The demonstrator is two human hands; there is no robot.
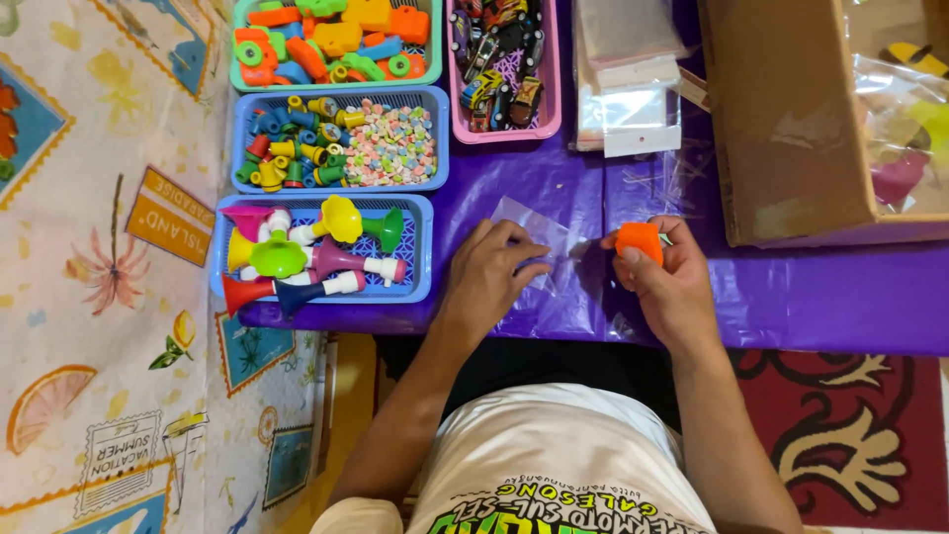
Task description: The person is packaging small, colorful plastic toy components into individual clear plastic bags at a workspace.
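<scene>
Your shot's pretty bright and evenly lit, colours really pop. There's soft glare on the purple table cover (791,287) and the clear bags (628,74). Shadows are faint, just under your hands. Slightly soft all over, and edges bend a little.

The worktop (791,297) wears a glossy purple plastic sheet, creased and shiny. A small clear plastic bag (539,237) looks thin, smooth and glinting. The orange toy piece (639,240) is smooth, matt plastic. The blue basket (420,247) is moulded plastic lattice holding shiny plastic horns (341,220). The cardboard box (781,119) is dull brown and rough.
</scene>
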